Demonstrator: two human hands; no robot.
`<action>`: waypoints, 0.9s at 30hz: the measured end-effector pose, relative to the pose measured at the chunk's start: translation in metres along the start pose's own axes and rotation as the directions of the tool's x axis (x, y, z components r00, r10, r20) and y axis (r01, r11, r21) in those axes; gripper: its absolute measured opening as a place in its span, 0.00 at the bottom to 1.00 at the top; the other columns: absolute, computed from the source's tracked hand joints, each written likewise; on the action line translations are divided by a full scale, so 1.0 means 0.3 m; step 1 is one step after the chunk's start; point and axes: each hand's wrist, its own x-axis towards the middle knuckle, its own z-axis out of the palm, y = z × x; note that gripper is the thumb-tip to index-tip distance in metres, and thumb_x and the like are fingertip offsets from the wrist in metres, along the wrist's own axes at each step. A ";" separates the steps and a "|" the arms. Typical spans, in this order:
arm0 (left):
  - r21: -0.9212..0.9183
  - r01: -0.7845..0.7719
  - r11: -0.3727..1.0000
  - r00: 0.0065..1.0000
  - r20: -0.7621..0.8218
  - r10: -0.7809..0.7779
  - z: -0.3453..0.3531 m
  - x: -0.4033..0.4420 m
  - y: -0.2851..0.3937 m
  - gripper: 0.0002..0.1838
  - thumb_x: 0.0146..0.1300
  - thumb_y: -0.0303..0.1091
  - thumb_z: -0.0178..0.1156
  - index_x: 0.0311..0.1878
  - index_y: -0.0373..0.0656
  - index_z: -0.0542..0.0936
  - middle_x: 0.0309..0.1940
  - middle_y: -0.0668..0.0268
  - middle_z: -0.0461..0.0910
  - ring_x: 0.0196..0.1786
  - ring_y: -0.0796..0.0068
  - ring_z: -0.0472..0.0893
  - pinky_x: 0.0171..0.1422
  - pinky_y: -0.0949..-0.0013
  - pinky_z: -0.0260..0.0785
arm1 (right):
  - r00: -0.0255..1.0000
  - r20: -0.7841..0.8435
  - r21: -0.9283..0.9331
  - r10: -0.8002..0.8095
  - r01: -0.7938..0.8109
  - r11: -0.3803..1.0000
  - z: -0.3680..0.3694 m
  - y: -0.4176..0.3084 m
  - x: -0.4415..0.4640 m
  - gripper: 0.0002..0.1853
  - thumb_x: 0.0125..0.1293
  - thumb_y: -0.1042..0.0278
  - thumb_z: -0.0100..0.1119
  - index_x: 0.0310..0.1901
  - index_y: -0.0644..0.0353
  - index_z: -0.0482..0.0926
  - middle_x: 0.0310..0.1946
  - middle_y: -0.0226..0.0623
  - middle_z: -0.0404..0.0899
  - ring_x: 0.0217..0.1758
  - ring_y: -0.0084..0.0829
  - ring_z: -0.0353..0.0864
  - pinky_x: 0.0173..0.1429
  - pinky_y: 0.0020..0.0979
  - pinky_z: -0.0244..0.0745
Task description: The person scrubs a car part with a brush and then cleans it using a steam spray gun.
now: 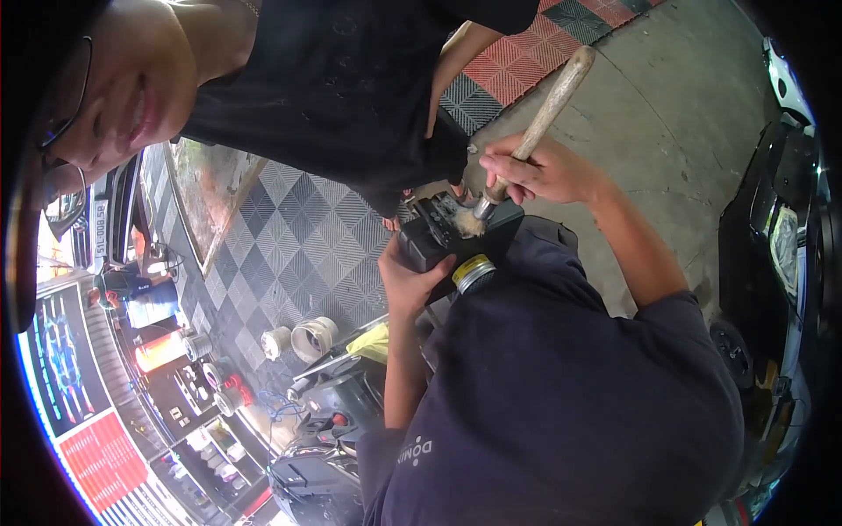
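My right hand [553,173] is closed around the lower handle of a brush [554,103] with a worn wooden handle, a metal ferrule and pale bristles. Its bristles touch the top of a black, box-shaped plastic part [423,247], which looks wet or dirty there. My left hand [409,282] grips the near left side of that part, thumb on the side facing me. Close to my body, beside the part, is a can or jar [474,273] with a yellow label and a silvery rim; part of it is hidden by my shirt.
Another person in black clothes [324,88] stands close opposite me. Grey floor tiles [289,232] lie to the left, with two buckets [313,339] on them. A motorbike [320,456] stands at lower left, a dark vehicle [754,237] at right. Shelves [210,447] line the far left.
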 end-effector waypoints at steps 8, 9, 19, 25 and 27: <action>-0.044 0.036 0.998 0.991 -0.131 -0.041 -0.007 -0.012 -0.041 0.19 0.50 0.30 0.79 0.42 0.35 0.82 0.35 0.69 0.85 0.35 0.83 0.80 0.44 0.75 0.74 | 0.987 -0.016 -0.170 -0.160 0.155 0.973 0.029 0.088 -0.051 0.16 0.77 0.64 0.54 0.32 0.67 0.76 0.23 0.33 0.80 0.22 0.19 0.76 0.27 0.25 0.70; -0.041 0.038 0.998 0.990 -0.134 -0.044 -0.014 -0.017 -0.048 0.19 0.50 0.30 0.79 0.42 0.35 0.82 0.35 0.69 0.85 0.35 0.83 0.80 0.44 0.75 0.74 | 0.990 -0.077 -0.159 -0.115 0.102 0.982 0.031 0.114 -0.051 0.16 0.77 0.65 0.54 0.32 0.67 0.76 0.23 0.34 0.80 0.23 0.20 0.77 0.28 0.26 0.70; -0.052 0.129 0.990 0.974 -0.182 -0.137 -0.038 -0.025 -0.087 0.21 0.50 0.29 0.79 0.45 0.33 0.81 0.37 0.67 0.86 0.38 0.80 0.81 0.47 0.74 0.74 | 0.967 -0.134 -0.204 -0.217 0.187 0.961 0.124 0.185 -0.051 0.13 0.77 0.66 0.55 0.35 0.66 0.79 0.24 0.37 0.81 0.27 0.28 0.83 0.33 0.28 0.75; -0.107 0.101 0.989 0.972 -0.199 -0.121 -0.053 -0.035 -0.122 0.20 0.51 0.28 0.79 0.44 0.34 0.81 0.37 0.68 0.85 0.38 0.81 0.81 0.47 0.74 0.74 | 0.911 -0.058 -0.366 -0.407 0.360 0.858 0.212 0.162 -0.050 0.11 0.72 0.65 0.60 0.35 0.63 0.78 0.26 0.43 0.80 0.29 0.43 0.82 0.34 0.39 0.74; -0.121 0.107 0.987 0.971 -0.202 -0.130 -0.061 -0.042 -0.130 0.19 0.52 0.28 0.79 0.45 0.34 0.82 0.37 0.68 0.85 0.38 0.81 0.81 0.47 0.74 0.74 | 0.974 -0.134 -0.274 -0.182 0.140 0.952 0.183 0.193 -0.058 0.10 0.70 0.65 0.62 0.35 0.62 0.79 0.26 0.43 0.81 0.30 0.44 0.83 0.35 0.39 0.74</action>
